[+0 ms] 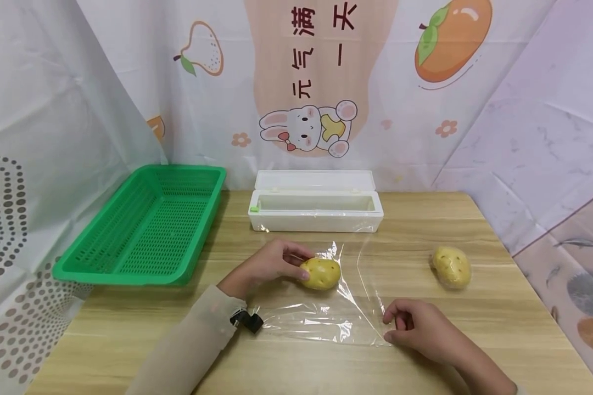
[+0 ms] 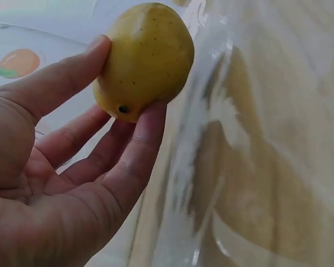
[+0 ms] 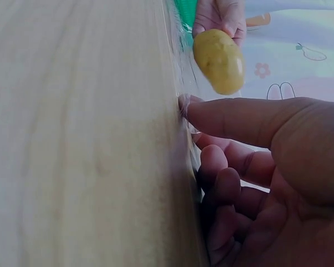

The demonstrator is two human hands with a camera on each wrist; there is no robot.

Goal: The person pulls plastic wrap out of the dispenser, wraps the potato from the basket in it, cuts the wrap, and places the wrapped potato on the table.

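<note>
In the head view my left hand (image 1: pixel 277 262) grips a yellow potato (image 1: pixel 322 274) by its left end, above a sheet of clear cling film (image 1: pixel 321 323) spread over the table. The left wrist view shows the thumb on one side of the potato (image 2: pixel 147 55) and the fingertips on the other. My right hand (image 1: pixel 422 328) is at the film's near right corner, pinching its edge with thumb and index finger; the other fingers are curled in the right wrist view. Another potato (image 1: pixel 452 267), with shiny film around it, lies to the right.
A white lidded box (image 1: pixel 316 222) stands open behind the film, against the printed curtain. On the left is a green plastic basket (image 1: pixel 183 236) with perforated sides and floor. The wooden table (image 1: pixel 514 329) ends at a slanting right edge.
</note>
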